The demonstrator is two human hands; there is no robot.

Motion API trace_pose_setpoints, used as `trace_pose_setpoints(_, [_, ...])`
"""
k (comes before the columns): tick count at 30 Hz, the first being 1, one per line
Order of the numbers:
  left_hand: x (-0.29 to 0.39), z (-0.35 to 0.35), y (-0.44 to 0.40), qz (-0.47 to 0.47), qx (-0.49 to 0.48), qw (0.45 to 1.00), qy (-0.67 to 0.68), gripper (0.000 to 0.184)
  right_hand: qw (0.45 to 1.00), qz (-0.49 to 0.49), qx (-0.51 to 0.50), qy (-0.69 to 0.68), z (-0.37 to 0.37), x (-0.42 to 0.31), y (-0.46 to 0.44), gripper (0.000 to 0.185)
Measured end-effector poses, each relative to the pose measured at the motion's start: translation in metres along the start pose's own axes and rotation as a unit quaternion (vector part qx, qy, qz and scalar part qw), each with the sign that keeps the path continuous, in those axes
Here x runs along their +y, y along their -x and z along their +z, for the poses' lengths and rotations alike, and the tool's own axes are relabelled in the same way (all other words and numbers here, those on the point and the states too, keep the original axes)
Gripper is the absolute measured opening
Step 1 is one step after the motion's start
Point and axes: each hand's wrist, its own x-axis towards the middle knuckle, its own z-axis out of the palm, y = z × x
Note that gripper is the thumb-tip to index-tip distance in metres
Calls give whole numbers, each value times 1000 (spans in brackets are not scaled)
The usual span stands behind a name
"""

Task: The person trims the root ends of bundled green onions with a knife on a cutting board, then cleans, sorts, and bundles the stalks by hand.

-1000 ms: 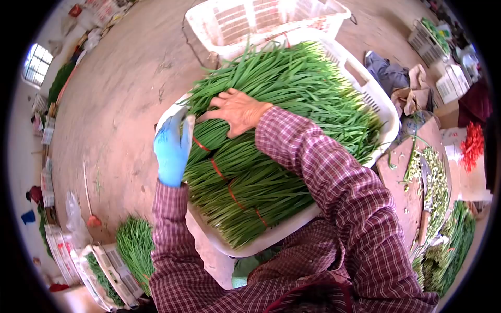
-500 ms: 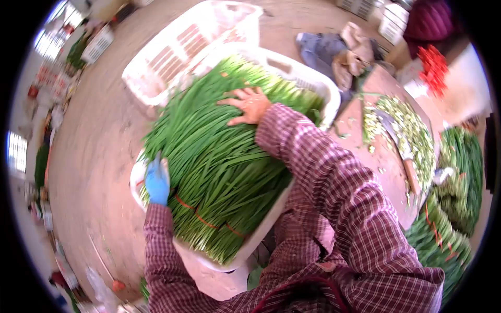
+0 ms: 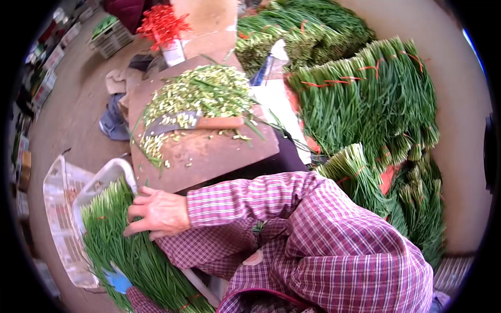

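Observation:
Long green garlic chives fill a white plastic crate at the lower left, tied in bundles with thin orange-red bands. My right hand, bare, is over the chives near the crate's edge by the board, fingers apart and gripping nothing. Whether its fingertips touch the leaves is hard to tell. My left hand, in a blue glove, rests against the leaves at the crate's far side. Its fingers look stretched out, though leaves partly cover them.
A brown board bears a knife and a heap of chopped pale stem ends. Red ties stand bunched behind it. Bundled chives are piled on the right. Another white basket stands beyond the crate.
The view has swung right, bringing the board and chive piles toward the middle. My right hand has shifted to the crate's edge nearer the board; my left stays at the far side.

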Motion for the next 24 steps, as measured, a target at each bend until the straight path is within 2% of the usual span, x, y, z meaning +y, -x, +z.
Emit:
trace_pose_setpoints(1, [-11,14,-8,-5,22,1000,-9,71,998,25,56,15,-29,1,34,59])
trace_pose_setpoints(3, [10,-9,6,17,4,1000,5,76,985,137,66,78,-66,24,112,52])
trace_pose_setpoints(4, [7,1,9,33,120,992,-4,61,975,164,115,97,-101,24,148,47])
trace_pose_setpoints(5, [5,16,10,45,233,971,-9,46,955,238,130,116,-129,28,187,45])
trace_pose_setpoints(6, [0,29,6,52,237,970,-9,46,932,304,154,121,-156,23,216,43])
trace_pose_setpoints(8, [10,44,-17,47,345,935,-71,48,857,449,235,92,-206,-6,256,40])
trace_pose_setpoints(9, [23,38,-22,51,350,933,-66,48,814,506,275,75,-223,-13,282,38])
trace_pose_setpoints(10, [36,33,-28,13,185,982,-37,64,776,549,302,72,-231,-8,319,37])
trace_pose_setpoints(11, [52,27,-35,-22,14,1000,-9,83,734,590,329,69,-236,-1,358,35])
trace_pose_setpoints(12, [72,33,-40,-25,-4,1000,2,84,703,623,336,69,-239,10,401,37])
trace_pose_setpoints(15, [77,106,-121,169,-3,968,184,80,638,682,346,91,-240,29,500,44])
trace_pose_setpoints(16, [92,123,-139,221,66,930,288,71,621,695,350,90,-237,38,530,45])
trace_pose_setpoints(19, [130,84,-92,218,138,954,149,67,585,729,338,111,-251,46,565,47])
trace_pose_setpoints(24, [165,35,-60,232,235,941,65,61,581,726,338,144,-272,87,618,52])
